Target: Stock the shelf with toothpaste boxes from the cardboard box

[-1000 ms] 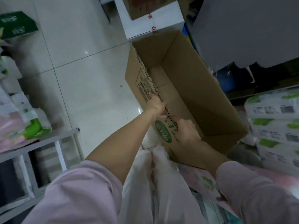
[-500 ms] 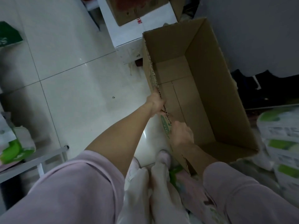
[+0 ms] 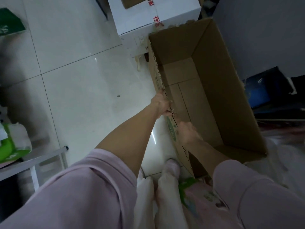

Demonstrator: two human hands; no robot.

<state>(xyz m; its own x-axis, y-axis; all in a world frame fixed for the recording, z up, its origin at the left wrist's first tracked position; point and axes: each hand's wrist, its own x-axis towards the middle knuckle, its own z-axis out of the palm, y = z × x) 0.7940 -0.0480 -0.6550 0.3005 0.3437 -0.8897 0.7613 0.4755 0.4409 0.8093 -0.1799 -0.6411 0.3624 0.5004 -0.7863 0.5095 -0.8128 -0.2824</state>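
On the pale tiled floor (image 3: pixel 79 90) stands a long brown cardboard box (image 3: pixel 219 90), open at the top, its inside showing only bare cardboard (no toothpaste boxes can be seen in it). Both hands hold its near-left wall along the torn, dotted top edge: the left hand (image 3: pixel 162 104) has its fingers curled over the rim, and the right hand (image 3: pixel 188 134), blurred, grips the same edge a little nearer the person, with fingers reaching inside. Pink sleeves cover both upper arms. Beyond the box lies a white carton with red print (image 3: pixel 155 12), and green-and-white packets (image 3: pixel 13 144) rest on a grey shelf (image 3: pixel 33 160) at left.
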